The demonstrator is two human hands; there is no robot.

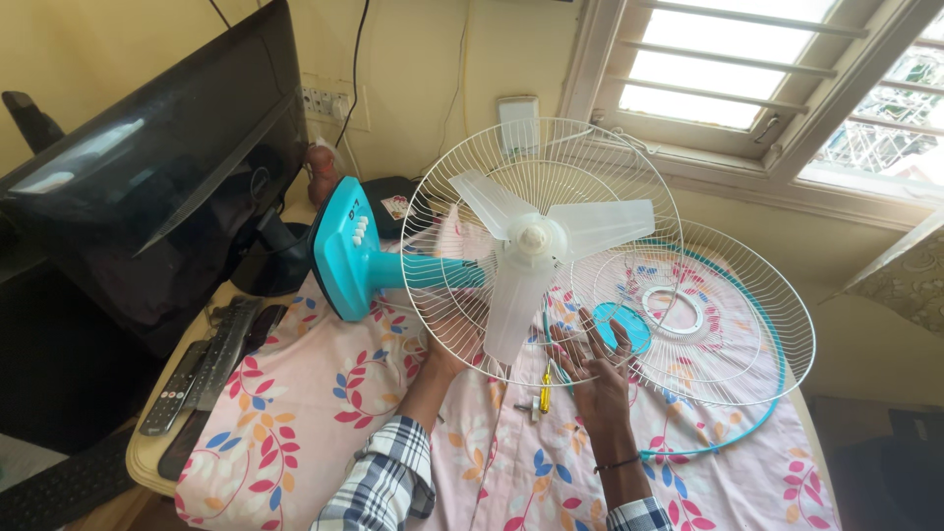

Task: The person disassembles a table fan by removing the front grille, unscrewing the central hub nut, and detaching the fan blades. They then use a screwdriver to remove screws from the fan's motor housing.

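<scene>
Fan (511,265) lying on its side across the flowered cloth (315,393) that covers the desk (147,457), its turquoise base (344,246) tipped up toward the wall and its white rear guard (462,177) facing us with the three pale blades (536,241) out in the open. Off to the left, a big dark television (157,167) leans in, and just beyond the fan on the right the loose front guard (728,324) lies flat on the cloth, a turquoise rim ring (757,413) curling round its near edge. Down we go in size: the left hand (447,354) is tucked behind the lower wires of the rear guard, and whether it grips anything I cannot tell. The right hand (595,359) is spread open, fingers apart, flat against the lower rim of that guard, clamped on nothing. Remote controls (202,369) lie along the desk's left edge. Smallest of all, a yellow-handled screwdriver (544,388) rests on the cloth between the two hands, just beside the right palm.
</scene>
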